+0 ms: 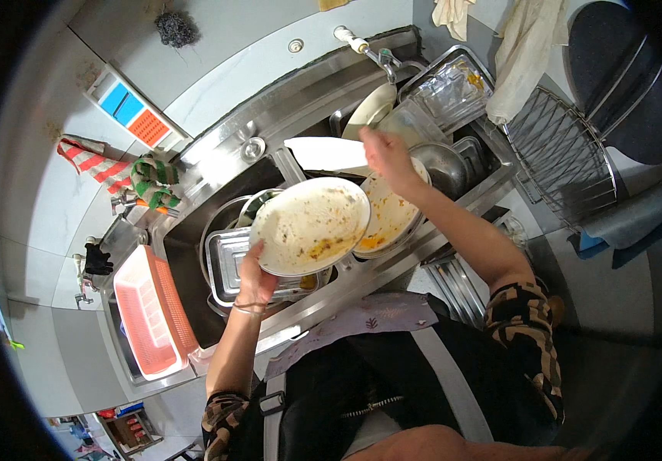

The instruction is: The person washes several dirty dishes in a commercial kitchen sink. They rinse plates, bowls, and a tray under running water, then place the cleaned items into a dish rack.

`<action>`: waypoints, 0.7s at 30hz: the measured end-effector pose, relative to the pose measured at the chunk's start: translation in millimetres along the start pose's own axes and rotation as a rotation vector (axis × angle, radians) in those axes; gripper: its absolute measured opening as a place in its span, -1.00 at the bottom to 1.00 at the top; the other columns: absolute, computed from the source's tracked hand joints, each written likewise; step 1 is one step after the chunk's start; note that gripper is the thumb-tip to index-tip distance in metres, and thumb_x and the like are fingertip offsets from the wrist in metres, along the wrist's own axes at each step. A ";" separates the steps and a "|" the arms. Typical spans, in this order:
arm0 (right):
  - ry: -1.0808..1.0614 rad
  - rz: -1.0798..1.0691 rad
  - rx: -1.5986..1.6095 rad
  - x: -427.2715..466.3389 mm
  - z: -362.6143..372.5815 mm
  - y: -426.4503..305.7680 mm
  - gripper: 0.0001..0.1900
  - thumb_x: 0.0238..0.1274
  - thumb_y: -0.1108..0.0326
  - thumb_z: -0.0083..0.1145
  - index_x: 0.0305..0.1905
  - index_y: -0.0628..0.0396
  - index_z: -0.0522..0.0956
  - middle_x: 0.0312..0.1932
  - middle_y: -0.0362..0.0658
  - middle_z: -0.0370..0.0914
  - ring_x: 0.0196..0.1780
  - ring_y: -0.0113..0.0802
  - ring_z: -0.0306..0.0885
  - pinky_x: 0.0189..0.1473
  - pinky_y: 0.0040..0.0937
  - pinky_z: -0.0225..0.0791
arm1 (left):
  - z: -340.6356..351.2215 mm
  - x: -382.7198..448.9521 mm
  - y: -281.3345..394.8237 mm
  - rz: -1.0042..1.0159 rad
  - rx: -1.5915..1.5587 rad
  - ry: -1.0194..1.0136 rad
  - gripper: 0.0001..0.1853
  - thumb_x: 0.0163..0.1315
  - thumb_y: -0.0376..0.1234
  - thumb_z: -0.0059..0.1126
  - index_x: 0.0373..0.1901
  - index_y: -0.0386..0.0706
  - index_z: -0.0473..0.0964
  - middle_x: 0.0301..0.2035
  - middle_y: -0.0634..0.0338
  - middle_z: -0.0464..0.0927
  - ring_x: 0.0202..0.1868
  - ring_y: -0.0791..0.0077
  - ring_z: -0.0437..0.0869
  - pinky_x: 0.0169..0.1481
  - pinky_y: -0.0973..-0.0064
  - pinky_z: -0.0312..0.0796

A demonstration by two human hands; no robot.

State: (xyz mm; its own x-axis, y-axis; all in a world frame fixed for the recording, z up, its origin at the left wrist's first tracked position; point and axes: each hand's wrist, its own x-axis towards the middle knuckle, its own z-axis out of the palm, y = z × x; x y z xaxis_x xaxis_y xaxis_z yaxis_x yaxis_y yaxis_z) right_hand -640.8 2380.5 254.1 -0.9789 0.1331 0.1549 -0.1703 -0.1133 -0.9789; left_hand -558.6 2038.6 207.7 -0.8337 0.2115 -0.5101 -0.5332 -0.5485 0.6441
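My left hand (257, 276) grips the near left rim of a white oval plate (313, 227) with brown and yellow food residue, held tilted over the left sink basin. My right hand (388, 158) is raised above the right basin, slightly blurred; whether its fingers hold anything cannot be told. Below it lies another soiled white oval plate (391, 216) with orange residue, on stacked dishes. A white dish (325, 154) lies behind them, and a cream plate (372, 112) leans under the tap (387, 62). A rectangular metal tray (228, 259) rests beneath the held plate.
A pink plastic basket (155, 322) stands left of the basins. At the back right are a clear container (449, 86) and a metal bowl (439, 167). A wire rack (567, 155) hangs on the right wall. Striped cloths (97, 164) hang at the left.
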 end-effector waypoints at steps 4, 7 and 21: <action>0.062 0.126 0.279 3.9 -24.7 -11.8 -0.51 0.51 0.02 0.12 -0.58 -0.08 0.31 -0.70 -0.40 0.20 -0.68 -0.64 0.06 -0.63 -0.51 -0.09 | 9.7 -5.6 -24.2 -0.132 0.011 0.023 -0.45 0.41 -0.38 -0.12 0.42 -0.36 0.27 0.31 -0.11 0.47 0.33 0.04 0.52 0.47 0.10 0.35; 0.074 0.170 0.344 0.7 -31.5 -16.8 -0.53 0.51 0.03 0.11 -0.54 -0.10 0.26 -0.69 -0.41 0.13 -0.67 -0.62 0.03 -0.62 -0.52 -0.12 | 31.5 0.7 -39.5 -0.185 -0.085 -0.033 -0.47 0.41 -0.38 -0.11 0.40 -0.37 0.28 0.28 -0.11 0.48 0.31 0.06 0.54 0.37 0.18 0.45; 0.087 0.251 0.427 -4.3 -55.7 -43.2 -0.54 0.55 0.05 0.10 -0.51 -0.10 0.25 -0.66 -0.40 0.10 -0.65 -0.63 0.02 -0.62 -0.58 -0.06 | 89.3 58.8 -98.6 -0.422 -0.285 0.011 -0.49 0.44 -0.49 -0.14 0.42 -0.39 0.19 0.31 -0.22 0.38 0.29 -0.12 0.52 0.35 0.12 0.57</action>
State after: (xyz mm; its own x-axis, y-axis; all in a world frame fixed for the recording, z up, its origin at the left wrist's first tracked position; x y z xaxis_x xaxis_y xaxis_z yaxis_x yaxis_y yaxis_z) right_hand -623.0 2439.7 288.2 -0.9856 0.1298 -0.1081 0.0206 -0.5428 -0.8396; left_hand -567.9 2177.3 165.1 -0.5519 0.4547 -0.6990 -0.7614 -0.6166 0.2002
